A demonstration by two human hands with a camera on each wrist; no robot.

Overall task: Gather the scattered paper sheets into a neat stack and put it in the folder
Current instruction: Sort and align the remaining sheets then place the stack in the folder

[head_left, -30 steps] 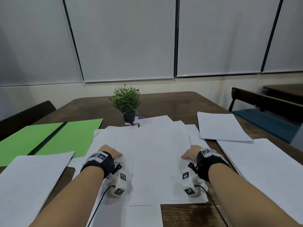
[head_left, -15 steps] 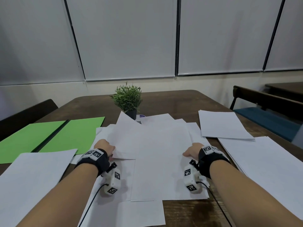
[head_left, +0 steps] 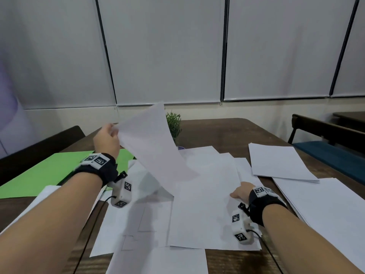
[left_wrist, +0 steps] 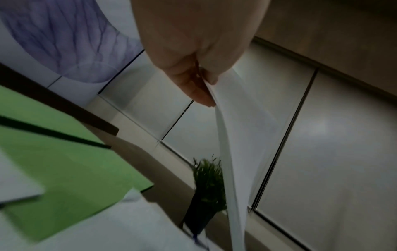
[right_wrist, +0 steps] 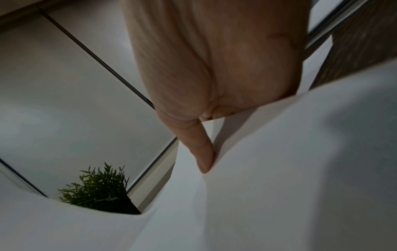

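Several white sheets lie in a loose overlapping pile [head_left: 205, 204] in the middle of the wooden table [head_left: 227, 133]. My left hand [head_left: 113, 128] is raised above the pile's left side and pinches the corner of one sheet [head_left: 154, 147], which hangs tilted in the air. The left wrist view shows thumb and fingers of that left hand [left_wrist: 206, 84] closed on the sheet's [left_wrist: 234, 152] edge. My right hand [head_left: 237, 193] holds the pile's right edge; its thumb [right_wrist: 204, 158] lies on top and its fingers are hidden under the paper [right_wrist: 279, 169]. The open green folder [head_left: 45, 173] lies flat at the left.
A small potted plant [head_left: 173, 123] stands behind the pile. More sheets lie at the right [head_left: 280, 163], the near right [head_left: 325, 206] and the near left [head_left: 41, 194]. A dark chair [head_left: 39, 143] sits at the left, a blue-seated bench [head_left: 331, 153] at the right.
My left hand has lifted one sheet off the pile's left side, up and away from me. My right hand has stayed at the pile's right edge.
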